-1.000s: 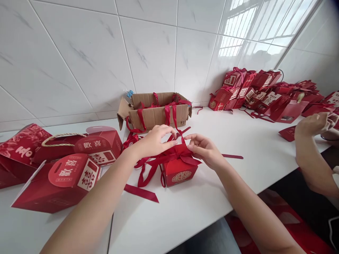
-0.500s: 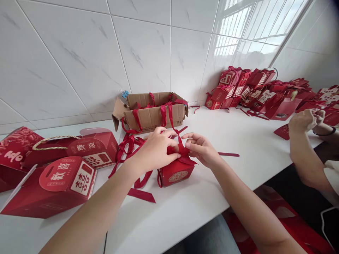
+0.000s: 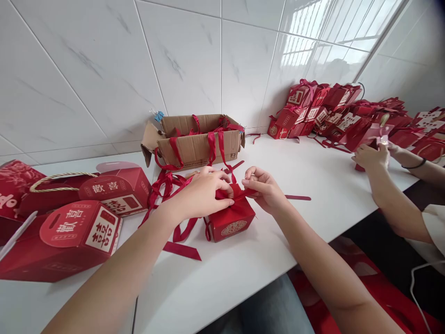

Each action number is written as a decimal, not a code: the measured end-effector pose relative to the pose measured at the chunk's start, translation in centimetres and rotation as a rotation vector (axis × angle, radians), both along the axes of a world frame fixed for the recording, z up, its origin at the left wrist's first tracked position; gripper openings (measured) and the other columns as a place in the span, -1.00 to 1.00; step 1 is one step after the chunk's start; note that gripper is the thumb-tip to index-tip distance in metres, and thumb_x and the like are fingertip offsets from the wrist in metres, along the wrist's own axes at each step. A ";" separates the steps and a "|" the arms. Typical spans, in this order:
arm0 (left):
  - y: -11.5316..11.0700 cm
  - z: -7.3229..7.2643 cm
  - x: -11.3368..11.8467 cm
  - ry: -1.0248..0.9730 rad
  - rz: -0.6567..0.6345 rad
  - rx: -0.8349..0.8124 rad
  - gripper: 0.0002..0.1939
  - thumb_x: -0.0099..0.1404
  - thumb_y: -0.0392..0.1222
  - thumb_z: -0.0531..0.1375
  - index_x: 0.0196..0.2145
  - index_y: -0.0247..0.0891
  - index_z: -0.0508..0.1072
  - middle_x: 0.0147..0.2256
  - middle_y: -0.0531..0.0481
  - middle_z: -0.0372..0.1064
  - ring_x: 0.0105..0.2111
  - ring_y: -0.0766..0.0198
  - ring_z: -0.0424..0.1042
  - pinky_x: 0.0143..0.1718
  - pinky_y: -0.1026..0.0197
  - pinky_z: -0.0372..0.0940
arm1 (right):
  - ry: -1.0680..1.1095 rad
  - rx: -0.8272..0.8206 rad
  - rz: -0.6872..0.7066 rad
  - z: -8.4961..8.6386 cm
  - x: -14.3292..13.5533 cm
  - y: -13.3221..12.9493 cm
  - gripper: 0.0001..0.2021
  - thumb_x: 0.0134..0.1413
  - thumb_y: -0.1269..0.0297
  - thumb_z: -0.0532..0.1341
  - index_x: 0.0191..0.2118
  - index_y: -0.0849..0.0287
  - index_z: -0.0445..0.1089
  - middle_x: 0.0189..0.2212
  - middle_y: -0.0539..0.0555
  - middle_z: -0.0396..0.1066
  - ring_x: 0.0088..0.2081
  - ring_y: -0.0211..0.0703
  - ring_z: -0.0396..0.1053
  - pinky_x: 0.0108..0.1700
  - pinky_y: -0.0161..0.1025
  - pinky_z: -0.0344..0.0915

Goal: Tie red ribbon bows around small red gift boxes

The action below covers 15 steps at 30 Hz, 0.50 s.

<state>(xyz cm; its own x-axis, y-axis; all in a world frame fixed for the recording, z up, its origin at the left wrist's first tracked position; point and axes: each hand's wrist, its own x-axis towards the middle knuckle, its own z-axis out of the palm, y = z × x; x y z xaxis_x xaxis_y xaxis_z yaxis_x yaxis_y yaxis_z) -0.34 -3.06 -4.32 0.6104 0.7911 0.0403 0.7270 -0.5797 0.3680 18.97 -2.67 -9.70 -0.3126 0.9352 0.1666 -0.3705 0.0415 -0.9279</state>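
A small red box (image 3: 231,221) with a round pale emblem on its front stands on the white table. My left hand (image 3: 208,191) is over its top left, thumb and fingers closed on red ribbon at the box top. At the upper right, my right hand (image 3: 262,189) pinches a piece of the same ribbon between thumb and fingers. A loop of ribbon hangs at the box's left side. More red ribbon (image 3: 182,250) lies loose on the table left of the box.
Behind my hands stands an open cardboard box (image 3: 198,150) with ribbons over its edge. Large red gift boxes (image 3: 76,241) are at the left. Many red boxes (image 3: 301,113) are piled at the back right. Another person's hands (image 3: 373,155) hold a pink-red box at the right.
My right hand has drawn ribbon a little to the right, away from my left hand. The other person's hands have moved left and down to a box. The view has shifted slightly.
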 end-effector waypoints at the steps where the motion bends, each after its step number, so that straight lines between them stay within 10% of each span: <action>1: 0.1 -0.2 0.0 -0.002 -0.002 -0.011 -0.75 0.20 0.10 0.13 -0.33 -0.02 0.52 0.06 0.10 0.29 0.16 -0.03 0.00 0.08 -0.13 0.14 | 0.003 -0.007 -0.006 0.0 0.0 0.0 -0.73 -0.13 0.27 0.37 -0.46 0.15 0.21 -0.69 -0.21 -0.02 -0.64 -0.46 -0.16 -0.59 -0.39 -0.18; 15: 0.5 -0.6 0.4 -0.022 0.024 -0.094 -0.72 0.18 0.13 0.12 -0.29 -0.01 0.51 -0.02 0.04 0.29 0.12 -0.06 0.05 0.09 -0.15 0.10 | 0.007 -0.031 -0.134 0.1 0.1 0.1 -0.63 -0.19 0.33 0.39 -0.50 0.13 0.11 -0.74 -0.23 0.01 -0.68 -0.47 -0.12 -0.62 -0.41 -0.12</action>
